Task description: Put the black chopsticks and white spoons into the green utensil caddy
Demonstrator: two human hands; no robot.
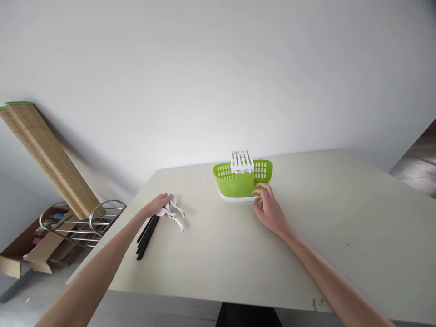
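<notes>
My left hand is closed around white plastic pieces with curved prongs, whose exact kind I cannot make out. Several black sticks, probably chopsticks, lie side by side on the table beneath and in front of that hand. Toward the back of the table stands a green slotted basket with a white base. A white slatted rack sits across its top middle. At the basket's front right corner is my right hand, its fingers bent and apart; whether the fingertips touch the basket is unclear.
The pale table meets a white wall at the back. Left of it, on the floor, are a metal rack, an open cardboard box with things inside, and a leaning rolled bamboo mat.
</notes>
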